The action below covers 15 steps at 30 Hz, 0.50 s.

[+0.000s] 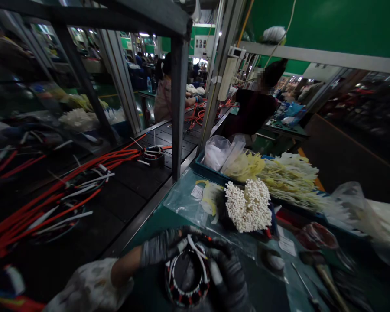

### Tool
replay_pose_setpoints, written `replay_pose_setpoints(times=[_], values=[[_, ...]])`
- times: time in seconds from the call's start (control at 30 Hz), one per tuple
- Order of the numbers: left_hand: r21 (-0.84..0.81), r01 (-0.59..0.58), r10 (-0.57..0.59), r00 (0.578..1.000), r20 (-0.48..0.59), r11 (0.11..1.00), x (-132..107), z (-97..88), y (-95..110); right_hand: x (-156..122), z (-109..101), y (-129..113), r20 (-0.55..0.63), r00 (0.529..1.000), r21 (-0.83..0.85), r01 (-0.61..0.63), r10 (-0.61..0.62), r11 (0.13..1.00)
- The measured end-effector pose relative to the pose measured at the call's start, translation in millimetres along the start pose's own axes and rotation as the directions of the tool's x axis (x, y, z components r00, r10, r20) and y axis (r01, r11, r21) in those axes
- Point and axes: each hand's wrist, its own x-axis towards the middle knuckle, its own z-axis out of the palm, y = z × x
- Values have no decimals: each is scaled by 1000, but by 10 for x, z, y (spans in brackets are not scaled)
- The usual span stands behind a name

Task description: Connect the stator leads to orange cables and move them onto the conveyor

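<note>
A: ok so where was the ring-shaped coil [185,298] in all that clutter?

B: Bottom middle, over the green bench [149,225], between the person's two gloved hands.

A: And the fingers?

B: Left hand [164,247] had its fingers bent around the upper-left edge, grasping it right by the white sleeves [196,249]. Right hand [229,273] had its fingers curled along the right edge, gripping it too. Couldn't make out exactly where each fingertip touched, way too dark and blurry tbh.

A: What else was lying about?

B: A bundle of white sticks [247,206] sat beyond the right hand, with yellowish strips [289,177] in a tray [211,171] behind that. A hammer [326,279] and a thin metal tool [301,281] lay off to the right.

A: And the left side?

B: Dark track [117,216] with orange cables [68,182] strung along it. A co-worker in a dark top [253,110] was further back, well apart from the coil.
</note>
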Motion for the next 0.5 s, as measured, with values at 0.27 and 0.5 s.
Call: replay_pose_setpoints(times=[0.27,0.5], values=[[-12,-31,31,1000,5,999,-22,5,-130,-8,36,-62,13,999,-7,-29,30,1000],[-7,30,-30,999,29,1000,-24,-32,-31,-11,21,0,-1,1000,-6,-16,16,1000]])
